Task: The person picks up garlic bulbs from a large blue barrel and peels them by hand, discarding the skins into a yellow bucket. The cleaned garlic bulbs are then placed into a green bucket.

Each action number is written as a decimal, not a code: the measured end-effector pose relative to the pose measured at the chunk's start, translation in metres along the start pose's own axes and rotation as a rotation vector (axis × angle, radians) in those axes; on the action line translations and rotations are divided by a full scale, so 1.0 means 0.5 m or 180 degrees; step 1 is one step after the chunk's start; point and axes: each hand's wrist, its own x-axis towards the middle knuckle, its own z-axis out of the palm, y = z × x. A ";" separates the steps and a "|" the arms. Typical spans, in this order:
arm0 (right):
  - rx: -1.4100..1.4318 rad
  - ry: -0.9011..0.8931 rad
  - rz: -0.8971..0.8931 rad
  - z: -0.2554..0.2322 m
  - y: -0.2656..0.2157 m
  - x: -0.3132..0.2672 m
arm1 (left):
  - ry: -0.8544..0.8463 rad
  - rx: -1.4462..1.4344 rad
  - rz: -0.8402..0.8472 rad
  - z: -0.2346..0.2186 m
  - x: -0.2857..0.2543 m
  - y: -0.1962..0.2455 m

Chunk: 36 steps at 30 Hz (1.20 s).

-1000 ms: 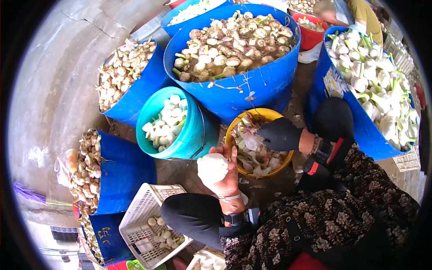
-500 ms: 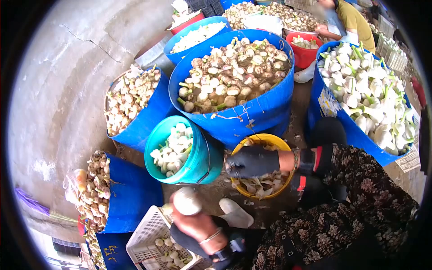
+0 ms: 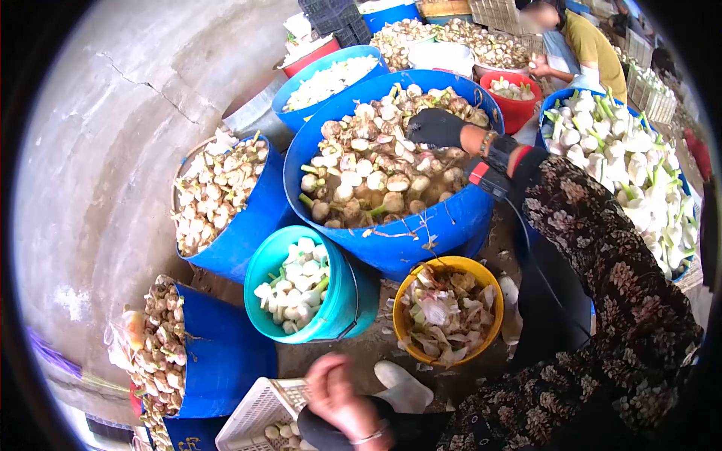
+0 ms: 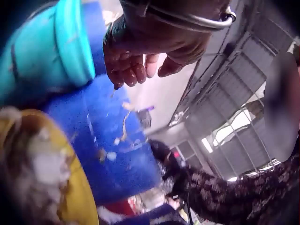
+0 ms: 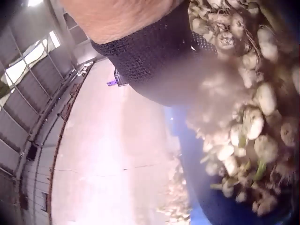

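My right hand (image 3: pixel 438 129), in a dark glove, reaches into the big blue tub (image 3: pixel 376 239) at the garlic bulbs (image 3: pixel 376 180) that lie in murky water. In the right wrist view the dark glove (image 5: pixel 154 61) comes over these bulbs; its fingers are hidden, and I cannot tell whether they grip one. My bare left hand (image 3: pixel 336 398) is blurred above my knee, beside the white crate (image 3: pixel 259 406). Its fingers (image 4: pixel 133 74) hang loosely curled in the left wrist view, with nothing between them. A few whitish bulbs (image 3: pixel 282 432) lie in the crate.
A yellow bucket (image 3: pixel 401 331) of garlic peels stands before me, a turquoise bucket (image 3: pixel 353 301) of white garlic to its left. More blue tubs (image 3: pixel 226 353) of garlic stand around. Another person (image 3: pixel 594 52) sits at the back right near a red bucket (image 3: pixel 519 113).
The white garlic bulb has left my left hand, which moved down left toward the crate. My right hand went from the yellow bucket up into the big blue tub. The view has tilted up.
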 end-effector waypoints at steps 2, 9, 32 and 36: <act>-0.0413 -0.0561 0.0079 0.028 0.043 0.036 | -0.0461 -0.1009 -0.0926 0.104 -0.026 -0.055; -0.1615 -0.1723 0.0389 0.135 0.054 0.097 | -0.1099 -0.1522 -0.1618 0.198 -0.029 -0.155; 0.1038 -0.0441 -0.1168 -0.015 -0.253 -0.143 | -0.1563 -0.1725 -0.0674 0.193 -0.036 -0.088; 0.2525 -0.1459 -0.0371 0.028 -0.366 -0.302 | -0.1748 -0.2351 -0.1024 0.190 -0.062 -0.086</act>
